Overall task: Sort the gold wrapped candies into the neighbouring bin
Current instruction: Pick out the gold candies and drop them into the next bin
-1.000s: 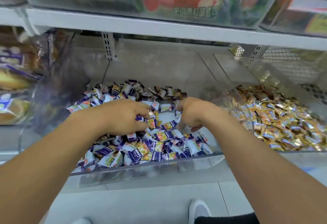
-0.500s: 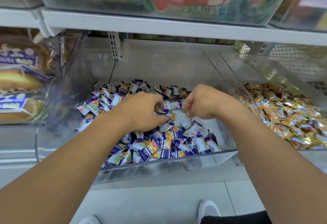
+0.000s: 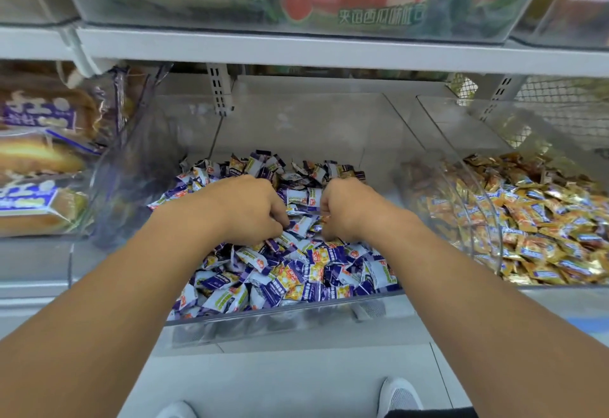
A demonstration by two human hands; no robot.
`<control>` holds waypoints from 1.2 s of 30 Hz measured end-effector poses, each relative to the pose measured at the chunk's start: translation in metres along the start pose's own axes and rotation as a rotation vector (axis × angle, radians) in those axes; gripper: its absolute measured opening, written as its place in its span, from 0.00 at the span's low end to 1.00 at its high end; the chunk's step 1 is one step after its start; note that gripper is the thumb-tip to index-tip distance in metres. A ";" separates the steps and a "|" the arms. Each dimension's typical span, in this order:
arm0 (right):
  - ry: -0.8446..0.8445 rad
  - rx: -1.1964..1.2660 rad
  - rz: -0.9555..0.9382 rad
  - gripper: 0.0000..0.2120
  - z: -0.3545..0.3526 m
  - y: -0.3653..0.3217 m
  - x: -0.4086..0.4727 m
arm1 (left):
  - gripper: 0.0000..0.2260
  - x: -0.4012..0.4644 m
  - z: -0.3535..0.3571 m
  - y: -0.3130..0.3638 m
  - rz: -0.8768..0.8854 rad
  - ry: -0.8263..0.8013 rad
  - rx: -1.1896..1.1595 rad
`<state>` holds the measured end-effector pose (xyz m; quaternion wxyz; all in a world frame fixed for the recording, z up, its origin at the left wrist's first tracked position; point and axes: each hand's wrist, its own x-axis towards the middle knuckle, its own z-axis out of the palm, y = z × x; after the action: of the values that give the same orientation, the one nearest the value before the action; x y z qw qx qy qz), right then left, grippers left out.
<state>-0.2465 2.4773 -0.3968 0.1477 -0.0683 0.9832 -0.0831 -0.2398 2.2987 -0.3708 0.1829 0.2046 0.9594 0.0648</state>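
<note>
Now both hands work inside the middle clear bin (image 3: 283, 313), knuckles up, fingers curled down into the heap of purple and white candies (image 3: 290, 272). The left hand (image 3: 250, 208) digs near the heap's centre; its grip is bent into the wrappers, but what it pinches, if anything, is hidden. The right hand (image 3: 346, 210) sits just beside it, nearer the bin's right wall, its grip bunched tight; whether it holds a candy I cannot tell. Gold wrapped candies (image 3: 314, 272) lie scattered in the mix, several toward the bin's front edge, on the near side of both hands. The neighbouring bin (image 3: 487, 219), heaped with gold pieces, stands to the right across the shared clear wall, so the right hand is the nearer one for the carry over.
</note>
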 end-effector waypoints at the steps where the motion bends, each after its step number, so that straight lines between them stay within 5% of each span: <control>1: -0.004 -0.017 0.007 0.15 0.000 0.004 0.001 | 0.10 -0.001 -0.001 0.001 -0.007 -0.009 -0.028; 7: 0.000 -0.011 0.038 0.20 -0.015 0.020 -0.007 | 0.07 0.001 -0.001 0.005 0.023 0.160 -0.133; 11: -0.003 -0.029 0.022 0.04 -0.014 0.019 -0.009 | 0.06 0.005 -0.001 0.006 0.011 0.412 -0.202; 14: -0.041 -0.039 -0.042 0.10 -0.014 0.014 -0.012 | 0.05 0.007 0.000 0.008 0.005 0.503 -0.273; 24: -0.125 0.031 -0.052 0.10 -0.011 0.009 -0.018 | 0.07 0.009 0.012 0.010 -0.037 0.455 -0.344; 27: 0.088 0.142 -0.031 0.06 -0.025 0.016 -0.014 | 0.08 0.011 0.005 0.014 -0.157 0.481 -0.726; 32: 0.215 0.517 -0.007 0.05 -0.036 0.017 -0.012 | 0.13 0.010 -0.002 0.029 -0.304 0.275 -1.325; 36: -0.025 1.174 -0.141 0.14 -0.051 0.000 -0.026 | 0.20 0.008 -0.008 0.028 -0.315 0.041 -1.934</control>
<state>-0.2375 2.4886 -0.3411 0.1664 -0.0411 0.7641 -0.6219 -0.2388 2.3270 -0.3607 0.2614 -0.1649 0.5118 0.8016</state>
